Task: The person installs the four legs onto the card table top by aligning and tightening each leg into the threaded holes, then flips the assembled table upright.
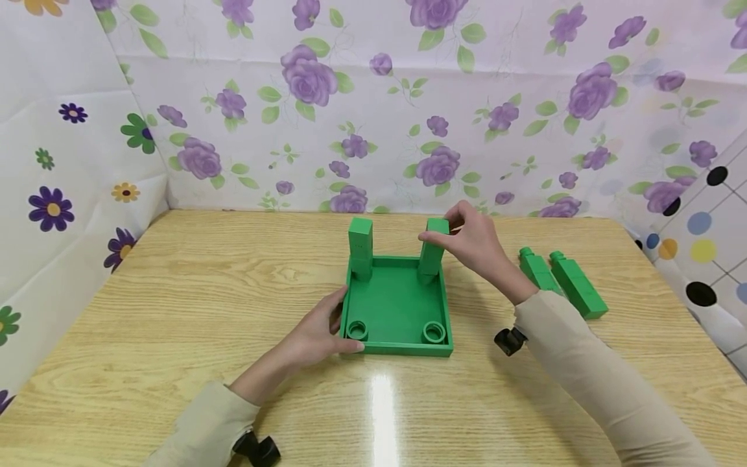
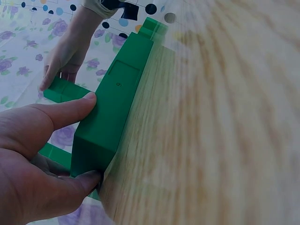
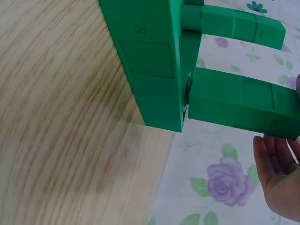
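A green square base [image 1: 397,305] with a raised rim lies on the wooden table. Two green posts [image 1: 361,246] stand upright at its far corners, and round sockets [image 1: 434,333] show at the near corners. My left hand [image 1: 312,331] grips the base by its near left corner, thumb along the front rim. With thumb and fingers, my right hand [image 1: 475,243] holds the top of the far right post [image 1: 433,250]. The right wrist view shows a narrow gap between that post [image 3: 239,101] and the base's side wall [image 3: 145,70]; its lower end is hidden there.
Two more green posts [image 1: 580,285] with narrower round ends lie on the table at the right, partly behind the right forearm. Flowered cloth [image 1: 373,117] hangs behind the table's far edge. Wood surface [image 1: 204,292] extends to the left of the base.
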A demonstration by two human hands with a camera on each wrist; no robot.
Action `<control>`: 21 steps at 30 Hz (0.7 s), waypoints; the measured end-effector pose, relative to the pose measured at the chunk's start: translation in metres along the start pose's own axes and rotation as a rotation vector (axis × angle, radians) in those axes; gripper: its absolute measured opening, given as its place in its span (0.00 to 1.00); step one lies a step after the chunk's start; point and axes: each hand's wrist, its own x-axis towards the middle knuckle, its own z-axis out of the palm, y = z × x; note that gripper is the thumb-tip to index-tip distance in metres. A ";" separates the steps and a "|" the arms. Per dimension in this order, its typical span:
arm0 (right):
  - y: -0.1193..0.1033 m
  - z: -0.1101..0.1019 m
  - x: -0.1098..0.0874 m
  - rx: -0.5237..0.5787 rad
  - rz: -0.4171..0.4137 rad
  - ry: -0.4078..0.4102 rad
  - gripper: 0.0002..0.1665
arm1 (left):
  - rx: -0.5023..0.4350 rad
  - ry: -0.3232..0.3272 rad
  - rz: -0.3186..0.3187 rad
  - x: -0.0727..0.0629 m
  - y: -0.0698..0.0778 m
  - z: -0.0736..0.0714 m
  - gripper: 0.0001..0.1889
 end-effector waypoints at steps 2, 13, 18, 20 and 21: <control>0.001 -0.001 0.000 -0.006 -0.002 0.006 0.28 | -0.001 -0.002 0.001 0.000 0.000 0.000 0.53; 0.000 -0.010 0.000 0.056 0.037 -0.120 0.31 | 0.002 -0.001 -0.005 0.001 0.000 0.000 0.53; 0.008 -0.020 -0.001 0.260 0.015 -0.268 0.35 | 0.004 -0.007 0.005 0.001 0.000 0.000 0.53; 0.013 -0.025 -0.001 0.342 0.025 -0.324 0.36 | 0.006 -0.009 0.010 0.001 -0.001 0.000 0.52; 0.014 -0.026 -0.001 0.376 0.030 -0.349 0.36 | 0.009 -0.008 0.012 0.001 -0.001 0.000 0.52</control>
